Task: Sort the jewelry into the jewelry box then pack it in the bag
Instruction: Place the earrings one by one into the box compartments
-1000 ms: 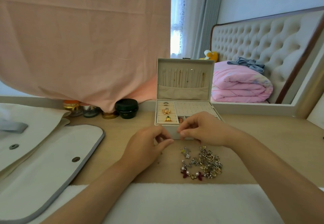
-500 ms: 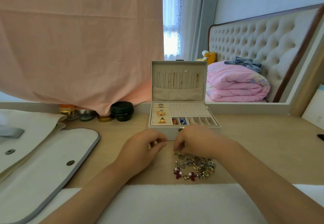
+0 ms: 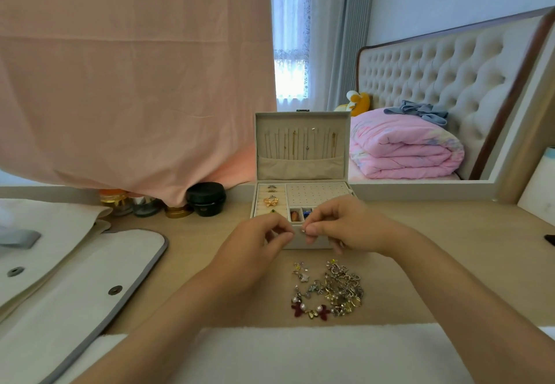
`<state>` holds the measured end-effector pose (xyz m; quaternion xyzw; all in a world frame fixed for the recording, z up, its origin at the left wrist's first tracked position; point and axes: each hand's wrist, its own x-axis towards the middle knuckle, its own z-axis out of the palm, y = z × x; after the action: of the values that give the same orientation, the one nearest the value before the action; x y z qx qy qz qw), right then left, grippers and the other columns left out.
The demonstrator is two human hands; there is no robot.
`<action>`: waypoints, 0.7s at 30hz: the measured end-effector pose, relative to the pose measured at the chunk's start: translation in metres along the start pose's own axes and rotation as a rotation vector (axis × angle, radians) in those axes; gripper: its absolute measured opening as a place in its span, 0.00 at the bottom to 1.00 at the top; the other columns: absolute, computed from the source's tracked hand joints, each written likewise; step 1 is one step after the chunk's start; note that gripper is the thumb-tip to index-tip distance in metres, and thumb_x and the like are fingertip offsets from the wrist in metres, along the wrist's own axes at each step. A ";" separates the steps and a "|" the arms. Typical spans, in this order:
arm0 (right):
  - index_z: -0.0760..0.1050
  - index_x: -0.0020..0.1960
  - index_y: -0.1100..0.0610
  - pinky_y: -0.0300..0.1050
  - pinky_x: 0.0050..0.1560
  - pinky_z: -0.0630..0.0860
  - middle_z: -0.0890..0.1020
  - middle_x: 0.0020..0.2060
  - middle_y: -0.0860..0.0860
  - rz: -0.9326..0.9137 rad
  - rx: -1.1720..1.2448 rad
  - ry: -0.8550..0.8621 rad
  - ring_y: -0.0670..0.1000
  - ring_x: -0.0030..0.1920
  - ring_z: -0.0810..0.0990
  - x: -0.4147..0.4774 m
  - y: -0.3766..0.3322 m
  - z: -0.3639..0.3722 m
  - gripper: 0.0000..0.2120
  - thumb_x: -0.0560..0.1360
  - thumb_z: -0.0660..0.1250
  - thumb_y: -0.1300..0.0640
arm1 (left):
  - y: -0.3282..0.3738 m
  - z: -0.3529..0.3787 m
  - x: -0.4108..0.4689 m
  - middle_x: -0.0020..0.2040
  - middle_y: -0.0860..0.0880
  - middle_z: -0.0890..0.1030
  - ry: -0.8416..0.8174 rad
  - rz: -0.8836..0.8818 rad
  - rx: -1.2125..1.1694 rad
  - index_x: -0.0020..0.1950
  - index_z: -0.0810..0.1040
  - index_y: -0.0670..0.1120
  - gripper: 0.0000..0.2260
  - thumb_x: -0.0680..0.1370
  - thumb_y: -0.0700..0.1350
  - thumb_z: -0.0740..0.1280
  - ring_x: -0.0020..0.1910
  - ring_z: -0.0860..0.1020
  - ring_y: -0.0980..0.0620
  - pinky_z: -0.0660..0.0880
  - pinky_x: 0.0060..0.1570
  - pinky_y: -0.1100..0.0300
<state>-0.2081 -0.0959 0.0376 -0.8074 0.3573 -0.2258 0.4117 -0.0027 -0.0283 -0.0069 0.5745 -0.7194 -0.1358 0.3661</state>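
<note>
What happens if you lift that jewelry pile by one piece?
The jewelry pile looks tangled, chains and charms interlocked, so neighbours would probably come up too, dangling floppily. The pieces look small and thin, so likely light. Pushed across the smooth table, it would probably slide and spread rather than roll.

Here are one jewelry box (image 3: 301, 170), one jewelry heap (image 3: 330, 290), four jars (image 3: 205, 199) and one bag (image 3: 60, 299) with two snap buttons (image 3: 115, 290). Two hands, left hand (image 3: 255, 244) and right hand (image 3: 348, 224), meet at one small piece (image 3: 303, 230).
</note>
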 end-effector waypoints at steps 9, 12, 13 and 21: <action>0.84 0.46 0.57 0.38 0.23 0.64 0.78 0.28 0.51 0.055 0.257 0.280 0.46 0.23 0.68 0.006 0.009 -0.009 0.03 0.75 0.73 0.64 | 0.025 0.004 0.045 0.41 0.50 0.86 -0.013 -0.087 -0.378 0.49 0.83 0.48 0.02 0.79 0.43 0.70 0.37 0.81 0.56 0.75 0.34 0.64; 0.84 0.45 0.58 0.38 0.23 0.66 0.79 0.26 0.51 0.061 0.240 0.386 0.47 0.24 0.74 0.010 0.011 -0.009 0.02 0.74 0.74 0.63 | 0.028 0.006 0.060 0.40 0.49 0.86 -0.041 -0.092 -0.416 0.48 0.84 0.45 0.02 0.79 0.40 0.70 0.35 0.80 0.56 0.74 0.34 0.66; 0.83 0.45 0.59 0.39 0.23 0.66 0.80 0.26 0.51 0.060 0.255 0.412 0.48 0.24 0.76 0.013 0.011 -0.010 0.01 0.75 0.73 0.63 | 0.029 0.006 0.065 0.40 0.49 0.86 -0.048 -0.092 -0.429 0.48 0.84 0.44 0.02 0.79 0.40 0.71 0.34 0.80 0.56 0.75 0.35 0.65; 0.86 0.46 0.52 0.30 0.29 0.71 0.84 0.34 0.44 0.032 0.136 0.515 0.36 0.27 0.77 0.052 0.010 -0.014 0.03 0.73 0.76 0.59 | 0.013 -0.017 0.103 0.40 0.54 0.85 0.099 -0.083 -0.317 0.49 0.84 0.54 0.03 0.79 0.47 0.70 0.35 0.80 0.57 0.80 0.42 0.61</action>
<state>-0.1884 -0.1467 0.0409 -0.6882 0.4468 -0.4409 0.3639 -0.0081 -0.1157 0.0506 0.5449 -0.6456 -0.2339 0.4812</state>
